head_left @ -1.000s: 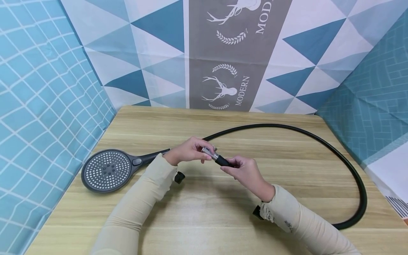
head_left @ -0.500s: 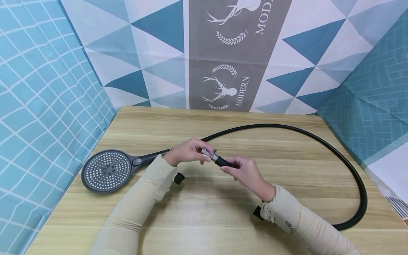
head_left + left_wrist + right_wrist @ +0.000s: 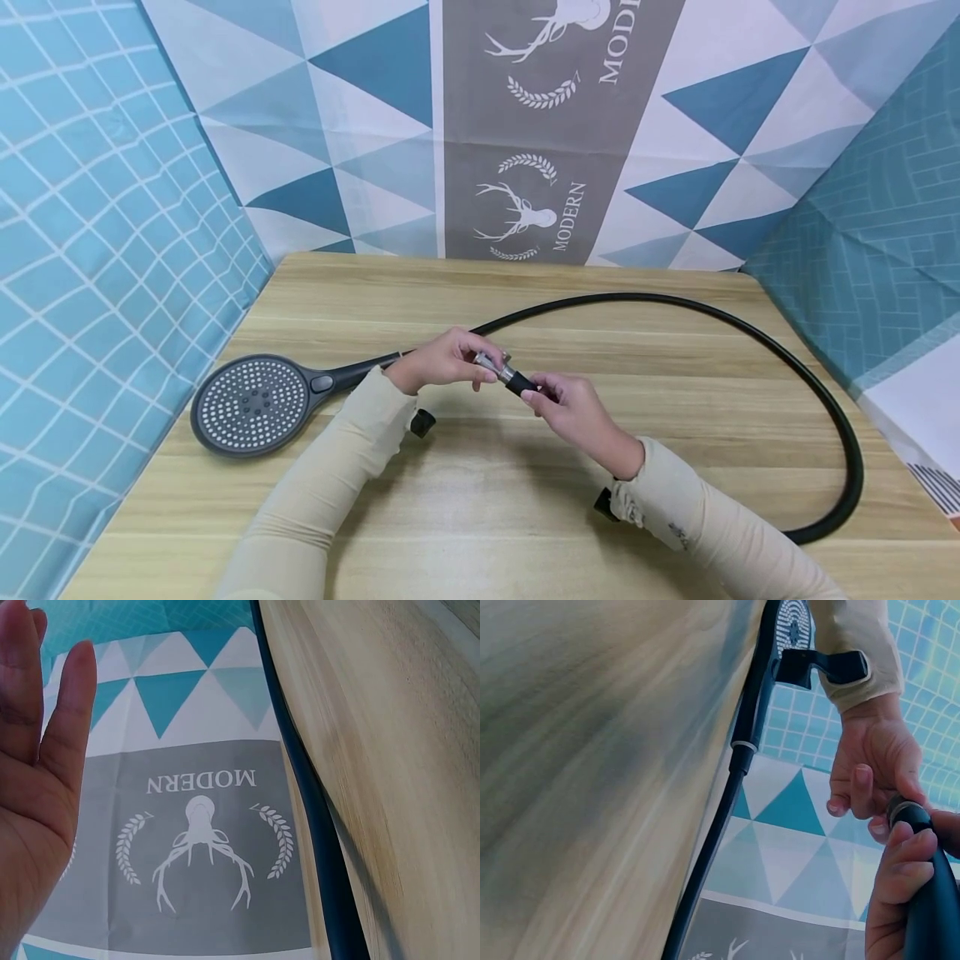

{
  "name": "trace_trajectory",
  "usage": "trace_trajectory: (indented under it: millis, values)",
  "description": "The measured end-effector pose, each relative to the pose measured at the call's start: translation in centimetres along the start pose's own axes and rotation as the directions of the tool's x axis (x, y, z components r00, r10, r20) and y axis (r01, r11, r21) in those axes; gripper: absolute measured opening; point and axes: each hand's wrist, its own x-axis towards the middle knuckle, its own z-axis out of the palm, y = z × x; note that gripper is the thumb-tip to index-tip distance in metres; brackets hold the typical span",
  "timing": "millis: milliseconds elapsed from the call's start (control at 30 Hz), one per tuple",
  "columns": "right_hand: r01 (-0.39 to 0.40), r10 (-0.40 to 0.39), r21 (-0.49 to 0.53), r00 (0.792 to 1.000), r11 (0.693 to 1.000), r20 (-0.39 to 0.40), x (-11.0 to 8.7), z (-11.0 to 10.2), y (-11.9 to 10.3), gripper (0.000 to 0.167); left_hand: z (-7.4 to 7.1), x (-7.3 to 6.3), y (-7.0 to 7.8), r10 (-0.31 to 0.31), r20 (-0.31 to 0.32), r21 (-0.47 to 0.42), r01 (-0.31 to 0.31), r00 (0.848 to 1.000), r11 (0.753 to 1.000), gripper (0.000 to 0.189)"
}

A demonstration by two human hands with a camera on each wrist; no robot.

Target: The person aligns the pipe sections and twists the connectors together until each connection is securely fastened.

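My left hand (image 3: 450, 360) pinches a silver metal fitting (image 3: 491, 363) between thumb and fingers in the head view. Just right of it, my right hand (image 3: 576, 408) grips the black hose end (image 3: 519, 383), which meets the fitting in a straight line. In the right wrist view, the thumb and fingers of that hand wrap the black hose end (image 3: 939, 915), and the left hand (image 3: 876, 754) is at its tip. Part of the fitting is hidden by the left fingers. Only some left-hand fingers (image 3: 66, 712) show in the left wrist view; the fitting is out of sight there.
A dark grey shower head (image 3: 250, 406) lies at the table's left, its handle running behind the left wrist. From it a black hose (image 3: 637, 297) loops across the back and round the right side of the wooden table (image 3: 465, 542). Patterned sheets (image 3: 375, 125) stand behind.
The right hand has shifted its grip slightly on the hose end, its thumb now further forward. The left hand holds the fitting in nearly the same place.
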Motion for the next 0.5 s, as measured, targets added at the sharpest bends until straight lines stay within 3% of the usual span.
trace_trajectory:
  millis: [200,500]
  values:
    - [-0.075,0.075,-0.014,0.997,0.997,-0.015,0.00,0.52,-0.01,0.036,0.00,0.03,-0.18,0.037,0.020,-0.005,-0.037,0.999,0.999,0.003]
    - [-0.102,0.100,-0.025,0.994,0.995,-0.042,0.17,0.50,-0.10,0.025,-0.07,0.01,-0.23,0.032,0.023,-0.015,-0.031,0.999,0.999,0.002]
